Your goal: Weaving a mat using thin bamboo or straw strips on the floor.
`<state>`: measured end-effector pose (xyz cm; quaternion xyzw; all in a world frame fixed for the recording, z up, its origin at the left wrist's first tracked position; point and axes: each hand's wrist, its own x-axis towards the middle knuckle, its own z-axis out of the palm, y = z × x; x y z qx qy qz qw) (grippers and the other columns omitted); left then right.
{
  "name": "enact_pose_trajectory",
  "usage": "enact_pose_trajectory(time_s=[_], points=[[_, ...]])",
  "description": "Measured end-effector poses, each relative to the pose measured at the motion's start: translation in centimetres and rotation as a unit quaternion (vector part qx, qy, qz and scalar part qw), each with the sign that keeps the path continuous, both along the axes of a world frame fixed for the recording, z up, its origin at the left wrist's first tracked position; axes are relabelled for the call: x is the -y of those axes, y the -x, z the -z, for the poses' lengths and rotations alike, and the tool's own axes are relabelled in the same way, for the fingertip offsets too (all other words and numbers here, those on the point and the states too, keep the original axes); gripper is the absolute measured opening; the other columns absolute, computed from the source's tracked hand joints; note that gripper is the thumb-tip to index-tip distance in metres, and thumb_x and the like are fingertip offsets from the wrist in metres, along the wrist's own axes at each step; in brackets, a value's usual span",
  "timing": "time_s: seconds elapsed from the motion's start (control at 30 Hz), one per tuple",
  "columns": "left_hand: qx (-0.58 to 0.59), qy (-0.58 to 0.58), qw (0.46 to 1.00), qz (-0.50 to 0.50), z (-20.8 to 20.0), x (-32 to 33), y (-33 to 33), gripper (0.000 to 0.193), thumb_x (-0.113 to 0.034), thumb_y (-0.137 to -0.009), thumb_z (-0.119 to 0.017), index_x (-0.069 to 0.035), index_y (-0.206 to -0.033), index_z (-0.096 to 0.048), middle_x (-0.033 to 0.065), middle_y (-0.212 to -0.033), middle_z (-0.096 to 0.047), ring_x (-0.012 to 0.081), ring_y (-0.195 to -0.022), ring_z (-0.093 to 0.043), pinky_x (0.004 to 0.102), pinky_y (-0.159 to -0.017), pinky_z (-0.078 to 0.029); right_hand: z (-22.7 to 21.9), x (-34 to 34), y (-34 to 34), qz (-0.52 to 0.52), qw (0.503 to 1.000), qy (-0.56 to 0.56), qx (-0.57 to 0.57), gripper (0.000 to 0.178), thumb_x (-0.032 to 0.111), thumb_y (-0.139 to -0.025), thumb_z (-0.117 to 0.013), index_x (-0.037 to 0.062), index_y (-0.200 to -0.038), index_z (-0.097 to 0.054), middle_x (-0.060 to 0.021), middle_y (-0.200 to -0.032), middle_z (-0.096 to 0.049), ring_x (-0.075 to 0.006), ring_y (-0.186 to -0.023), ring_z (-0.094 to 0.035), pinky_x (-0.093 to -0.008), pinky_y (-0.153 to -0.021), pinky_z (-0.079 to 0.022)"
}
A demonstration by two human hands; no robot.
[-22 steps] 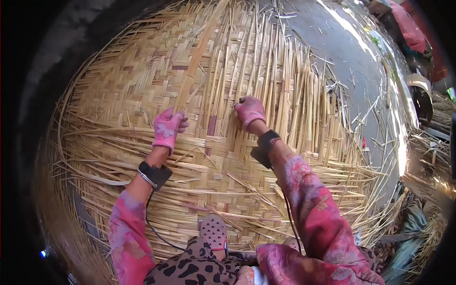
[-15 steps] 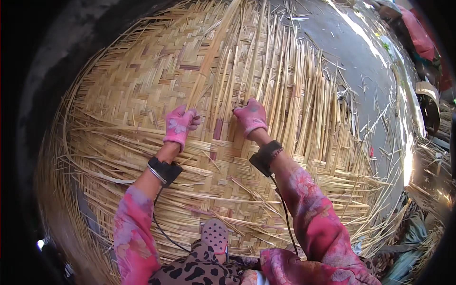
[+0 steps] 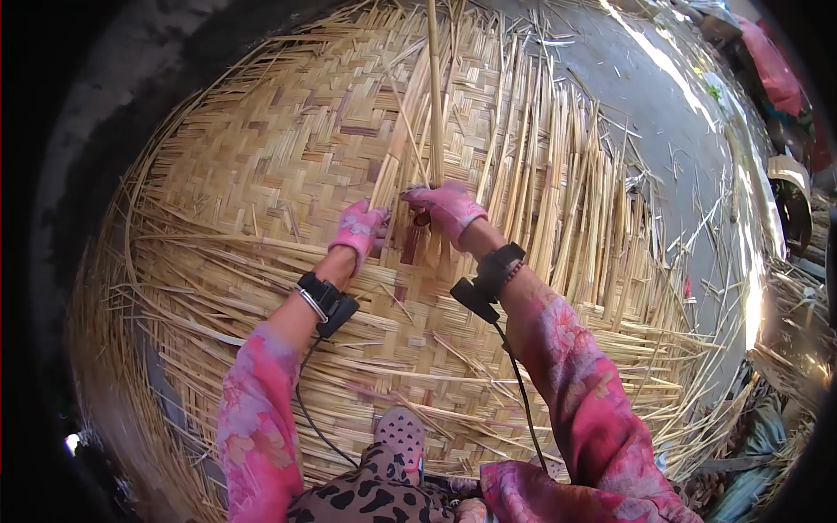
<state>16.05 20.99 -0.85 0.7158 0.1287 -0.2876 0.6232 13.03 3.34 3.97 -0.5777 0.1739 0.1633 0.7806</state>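
While the right hand (image 3: 447,212) curls closed around a strip (image 3: 435,96) running toward twelve o'clock, probably steadying its near end, the left hand (image 3: 358,230), toward nine o'clock, has half-curled fingers; I cannot tell their hold. The mat (image 3: 279,161) spreads beneath both; no writing is readable.

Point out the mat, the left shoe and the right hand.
Mat (image 3: 248,174): head view, on its bare weave, upper left.
Left shoe (image 3: 400,433): head view, on its dark-spotted upper.
Right hand (image 3: 451,209): head view, on the back of its pink glove.
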Motion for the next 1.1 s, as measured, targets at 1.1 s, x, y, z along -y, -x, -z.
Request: enact_pose_trajectory(time_s=[1.1], points=[[0.297,-0.371,0.767,0.431,-6.0,0.3,-2.1,0.024,-0.034,-0.076,-0.063,-0.011,-0.083,-0.062,0.0125,-0.074,-0.062,0.0314,-0.071,-0.058,0.0402,-0.062,-0.046,-4.2,9.8,7.8,-0.268,0.735,0.617,0.088,0.028,0.034,-0.078,-0.065,0.0079,-0.086,-0.066,-0.0085,-0.074,-0.065,-0.0242,-0.07,-0.064,-0.0374,-0.066,-0.05]])
